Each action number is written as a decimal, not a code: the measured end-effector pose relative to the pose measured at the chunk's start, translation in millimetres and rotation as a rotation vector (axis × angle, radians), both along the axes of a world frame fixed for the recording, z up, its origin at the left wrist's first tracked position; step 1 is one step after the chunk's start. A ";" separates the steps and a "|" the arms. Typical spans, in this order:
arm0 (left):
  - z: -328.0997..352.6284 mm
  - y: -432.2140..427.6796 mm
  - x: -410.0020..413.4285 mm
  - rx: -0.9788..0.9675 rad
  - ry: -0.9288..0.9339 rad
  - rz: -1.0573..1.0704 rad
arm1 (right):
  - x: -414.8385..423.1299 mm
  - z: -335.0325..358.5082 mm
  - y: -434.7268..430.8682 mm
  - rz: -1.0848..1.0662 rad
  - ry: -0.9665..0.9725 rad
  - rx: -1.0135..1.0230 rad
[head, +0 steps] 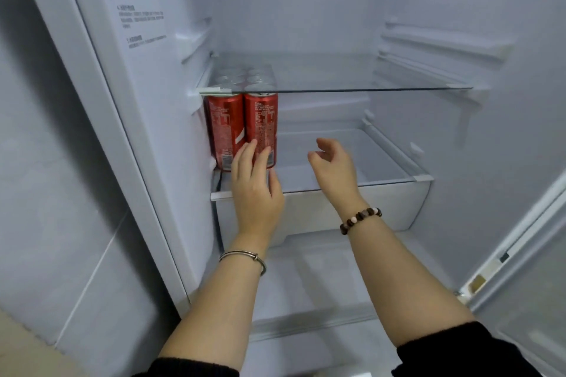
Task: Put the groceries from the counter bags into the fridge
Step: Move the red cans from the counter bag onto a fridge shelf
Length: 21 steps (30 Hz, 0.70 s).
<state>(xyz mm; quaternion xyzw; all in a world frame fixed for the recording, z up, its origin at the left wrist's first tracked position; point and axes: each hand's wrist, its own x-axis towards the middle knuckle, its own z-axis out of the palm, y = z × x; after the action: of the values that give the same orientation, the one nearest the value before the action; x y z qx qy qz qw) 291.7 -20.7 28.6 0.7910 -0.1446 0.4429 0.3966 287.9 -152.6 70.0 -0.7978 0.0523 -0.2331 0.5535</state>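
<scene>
Head view into an open fridge (306, 9). A block of red cola cans (243, 128) stands upright at the far left of the lower glass shelf (386, 162), close against the left wall and just under the upper glass shelf (337, 76). More can tops show through that glass behind the front two.

Your left grip (255, 190) is spread flat, its fingertips touching the front cans and holding nothing. Your right grip (333, 167) hovers loosely uncurled above the shelf, to the right of the cans and apart from them, empty.

Expect the cans to be heavy, rigid and smooth-sided, and likely to slide easily on glass. Push low on the can bodies. To lift, take both sides, with support beneath.
</scene>
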 end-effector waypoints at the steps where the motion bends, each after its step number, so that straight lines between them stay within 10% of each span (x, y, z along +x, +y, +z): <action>1: -0.7 -3.9 -2.5 0.026 0.008 -0.035 | -8.1 -2.8 -8.8 -0.031 -0.022 -0.006; 21: -73.4 -158.4 -148.3 0.590 0.130 -0.806 | -270.8 -105.3 -128.6 -0.622 0.238 -0.308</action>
<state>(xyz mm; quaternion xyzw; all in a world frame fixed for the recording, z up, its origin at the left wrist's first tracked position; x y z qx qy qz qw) 143.4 -179.1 -44.9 0.7767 -0.5326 0.1446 0.3036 17.1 -281.2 -35.3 -0.8393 0.3208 -0.3009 0.3196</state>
